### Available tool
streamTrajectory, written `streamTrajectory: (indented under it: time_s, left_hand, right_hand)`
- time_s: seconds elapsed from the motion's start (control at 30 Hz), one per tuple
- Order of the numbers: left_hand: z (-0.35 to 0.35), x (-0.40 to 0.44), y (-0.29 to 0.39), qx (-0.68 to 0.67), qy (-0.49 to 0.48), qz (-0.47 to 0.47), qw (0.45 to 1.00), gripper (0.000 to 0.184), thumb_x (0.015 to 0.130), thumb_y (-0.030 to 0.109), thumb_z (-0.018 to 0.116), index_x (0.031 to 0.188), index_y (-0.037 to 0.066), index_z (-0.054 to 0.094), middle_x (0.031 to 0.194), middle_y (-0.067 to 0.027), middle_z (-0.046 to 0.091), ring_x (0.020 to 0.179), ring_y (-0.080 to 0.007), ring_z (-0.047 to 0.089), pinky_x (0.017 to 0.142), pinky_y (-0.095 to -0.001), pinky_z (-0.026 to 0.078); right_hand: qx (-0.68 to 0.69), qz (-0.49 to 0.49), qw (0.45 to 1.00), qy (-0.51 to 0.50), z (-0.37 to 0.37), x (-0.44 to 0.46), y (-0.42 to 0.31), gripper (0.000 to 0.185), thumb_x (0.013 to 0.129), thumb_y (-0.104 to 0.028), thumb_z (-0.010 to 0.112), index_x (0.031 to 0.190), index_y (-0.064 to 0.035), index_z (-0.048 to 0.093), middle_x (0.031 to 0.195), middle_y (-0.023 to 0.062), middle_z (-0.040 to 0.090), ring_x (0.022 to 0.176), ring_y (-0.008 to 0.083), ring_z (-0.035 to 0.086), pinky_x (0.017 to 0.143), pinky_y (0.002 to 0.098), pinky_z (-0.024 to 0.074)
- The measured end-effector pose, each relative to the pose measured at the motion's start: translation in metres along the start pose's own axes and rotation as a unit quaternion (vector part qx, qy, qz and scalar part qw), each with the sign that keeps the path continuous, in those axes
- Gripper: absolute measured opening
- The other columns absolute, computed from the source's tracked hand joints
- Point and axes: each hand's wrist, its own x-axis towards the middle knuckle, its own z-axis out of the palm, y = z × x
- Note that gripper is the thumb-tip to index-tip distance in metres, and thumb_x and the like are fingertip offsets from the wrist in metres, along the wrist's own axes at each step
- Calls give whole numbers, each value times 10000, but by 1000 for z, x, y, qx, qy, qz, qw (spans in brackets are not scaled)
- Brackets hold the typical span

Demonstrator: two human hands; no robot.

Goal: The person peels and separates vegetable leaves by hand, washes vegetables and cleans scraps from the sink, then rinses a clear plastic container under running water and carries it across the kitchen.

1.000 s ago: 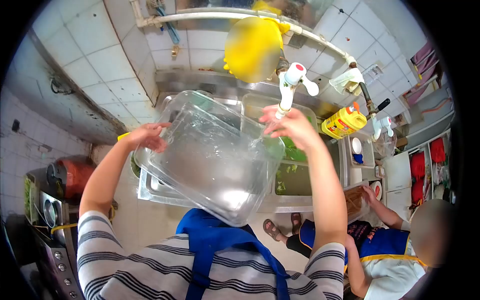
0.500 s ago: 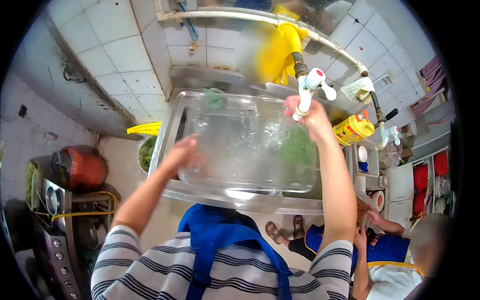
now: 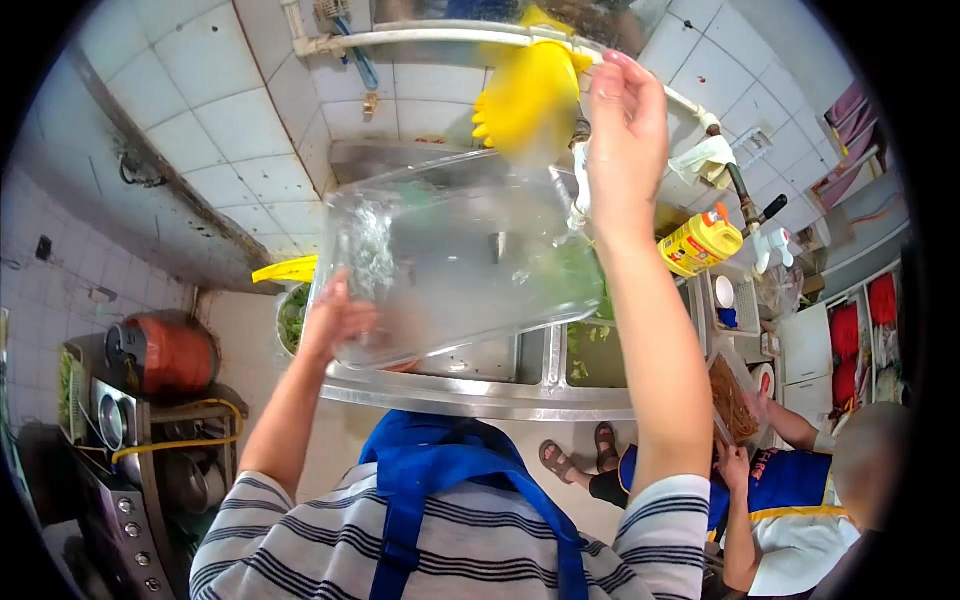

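Observation:
My left hand point(image 3: 338, 322) grips the left side of a clear, shallow plastic tub point(image 3: 450, 265), which is tilted above the metal sink point(image 3: 480, 400). Some of its fingers show blurred through the plastic. Higher up on the right, my right hand point(image 3: 628, 150) is raised in front of the white tap point(image 3: 580, 190), fingers loosely bent and nothing visible in them. It hides the tap's handle, so I cannot tell whether they touch. Through the tub's right side shows something green, and leafy bits point(image 3: 580, 360) float in the right basin.
Yellow rubber gloves point(image 3: 535, 100) hang from the white pipe point(image 3: 440, 36). A yellow bottle point(image 3: 700, 243) stands right of the sink. At lower right another person point(image 3: 790, 500) handles a clear container of brown food point(image 3: 735, 395). A stove point(image 3: 120, 500) is at left.
The tub has risen and tilted, showing more of the basins beneath. My right hand has moved up from the tap's spout. The other person's container has come into view.

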Motion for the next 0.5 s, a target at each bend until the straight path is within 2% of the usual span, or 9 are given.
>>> streamTrajectory:
  time_s: [0.03, 0.1, 0.17, 0.2, 0.3, 0.33, 0.4, 0.43, 0.5]
  left_hand:
    - [-6, -5, 17, 43, 56, 18, 997, 513, 874, 352, 454, 1318, 161, 283, 814, -186, 597, 664, -215, 611, 566, -297, 507]
    - [-22, -9, 40, 75, 132, 81, 985, 438, 874, 279, 485, 1274, 151, 364, 715, -95, 579, 560, -129, 550, 498, -237, 459]
    - [-35, -18, 67, 134, 192, 110, 966, 420, 872, 260, 493, 1263, 143, 393, 703, -53, 575, 560, -120, 544, 493, -238, 456]
    - [-46, -19, 77, 148, 204, 110, 962, 397, 885, 277, 461, 1266, 188, 395, 737, -71, 591, 580, -131, 568, 497, -227, 460]
    - [-70, -20, 96, 127, 222, 190, 948, 424, 878, 246, 484, 1276, 145, 381, 684, -25, 541, 585, -109, 539, 527, -211, 442]
    - [-73, -18, 100, 131, 221, 189, 948, 424, 878, 246, 484, 1276, 145, 381, 684, -25, 541, 585, -109, 539, 527, -211, 442]
    - [-76, -16, 107, 252, 236, 287, 893, 407, 864, 179, 500, 1247, 68, 414, 811, -60, 593, 715, -124, 574, 630, -220, 445]
    - [-68, -17, 109, 255, 237, 284, 893, 407, 864, 179, 500, 1247, 68, 414, 811, -60, 593, 715, -124, 574, 630, -220, 445]
    - [-40, -23, 106, 388, 269, 396, 787, 394, 855, 133, 498, 1234, 47, 429, 1014, -94, 596, 895, -151, 569, 762, -225, 421]
  right_hand:
    - [73, 29, 997, -14, -4, 1, 3, 285, 872, -233, 505, 1058, -17, 496, 1091, 62, 513, 978, 134, 479, 864, 266, 370]
    - [63, 76, 994, -50, -14, -7, 5, 265, 881, -218, 484, 1032, -3, 518, 1023, 51, 553, 935, 118, 498, 824, 253, 392]
    - [23, 97, 983, -156, -20, -10, 10, 251, 887, -216, 469, 958, 9, 556, 908, 36, 592, 876, 102, 517, 792, 239, 402]
    - [35, 92, 984, -151, -20, -11, 8, 262, 890, -228, 457, 900, 1, 585, 820, 14, 600, 807, 92, 515, 758, 224, 400]
    - [-25, 92, 981, -170, -21, -12, 5, 260, 886, -236, 462, 902, -10, 589, 830, 5, 594, 776, 84, 493, 731, 218, 395]
    - [-15, 66, 987, -147, -19, -13, 7, 256, 867, -229, 456, 836, -25, 608, 772, 84, 606, 722, 167, 551, 669, 277, 420]
    - [-25, 57, 987, -150, -20, -12, 9, 257, 869, -229, 451, 843, -28, 609, 775, 83, 606, 729, 165, 553, 673, 282, 423]
    - [-35, 46, 986, -156, -20, -12, 9, 259, 872, -228, 446, 850, -30, 610, 778, 82, 606, 735, 163, 554, 678, 286, 426]
    - [-40, 62, 985, -157, -21, -13, 6, 255, 870, -224, 446, 854, -31, 612, 788, 89, 605, 748, 178, 560, 685, 296, 428]
